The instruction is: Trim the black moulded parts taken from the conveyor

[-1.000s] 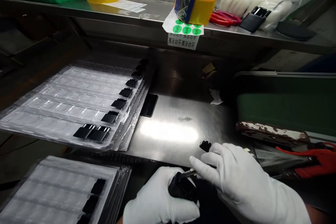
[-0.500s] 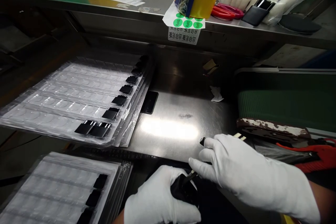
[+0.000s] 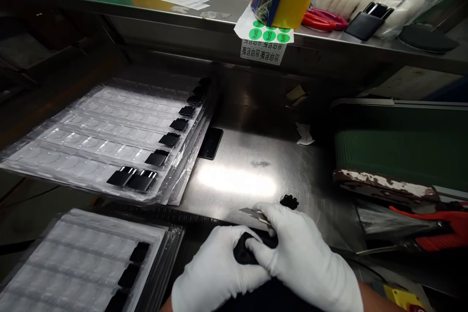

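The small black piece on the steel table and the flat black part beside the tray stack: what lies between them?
In the head view, only bare steel table with a bright glare lies between the small black piece and the flat black part.

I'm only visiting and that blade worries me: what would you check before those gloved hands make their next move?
1. Small black plastic part gripped: ok, both hands close on it.
2. Left white-gloved hand clear of the thin metal blade: ok, the blade points away.
3. Right white-gloved hand holding the blade firmly: cannot tell, the grip is hidden.
4. Loose small black piece on the shiny steel bench: ok, apart from the hands.
5. Clear plastic tray has free pockets: ok.
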{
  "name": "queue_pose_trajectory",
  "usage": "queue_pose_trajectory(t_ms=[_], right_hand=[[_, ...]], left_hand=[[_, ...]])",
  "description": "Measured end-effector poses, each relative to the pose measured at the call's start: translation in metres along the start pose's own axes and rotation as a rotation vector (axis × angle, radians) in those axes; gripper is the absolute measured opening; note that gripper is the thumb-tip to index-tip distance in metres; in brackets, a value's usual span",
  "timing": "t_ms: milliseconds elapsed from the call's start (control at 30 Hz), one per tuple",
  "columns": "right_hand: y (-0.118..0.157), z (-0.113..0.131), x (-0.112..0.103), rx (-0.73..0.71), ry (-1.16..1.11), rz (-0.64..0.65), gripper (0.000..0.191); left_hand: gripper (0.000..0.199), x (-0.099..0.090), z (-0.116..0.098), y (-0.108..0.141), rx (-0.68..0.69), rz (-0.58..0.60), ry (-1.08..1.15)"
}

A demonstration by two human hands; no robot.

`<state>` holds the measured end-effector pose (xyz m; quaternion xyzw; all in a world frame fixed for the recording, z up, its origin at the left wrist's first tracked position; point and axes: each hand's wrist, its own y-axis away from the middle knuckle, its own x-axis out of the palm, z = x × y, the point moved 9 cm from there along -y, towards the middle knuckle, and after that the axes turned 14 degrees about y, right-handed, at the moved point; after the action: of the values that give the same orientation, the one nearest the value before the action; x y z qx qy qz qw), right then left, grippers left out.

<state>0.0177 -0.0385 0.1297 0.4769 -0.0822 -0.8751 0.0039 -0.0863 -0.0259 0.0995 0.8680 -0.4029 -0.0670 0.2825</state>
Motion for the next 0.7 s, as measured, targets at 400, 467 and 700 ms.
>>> queue_pose_trajectory(t_ms=[400, 467, 700], right_hand=[[0.036, -0.017, -0.025, -0.253, -0.092, -0.050, 0.024], [0.043, 0.001, -0.037, -0.407, 0.194, -0.167, 0.038], [0.046, 0.038, -0.055, -0.524, 0.726, -0.351, 0.038]], left_hand=[[0.048, 0.002, -0.020, -0.010, 0.386, 0.167, 0.259], [0.044, 0.005, -0.029, -0.008, 0.493, 0.205, 0.257], [0.041, 0.011, -0.042, 0.001, 0.705, 0.170, -0.003]])
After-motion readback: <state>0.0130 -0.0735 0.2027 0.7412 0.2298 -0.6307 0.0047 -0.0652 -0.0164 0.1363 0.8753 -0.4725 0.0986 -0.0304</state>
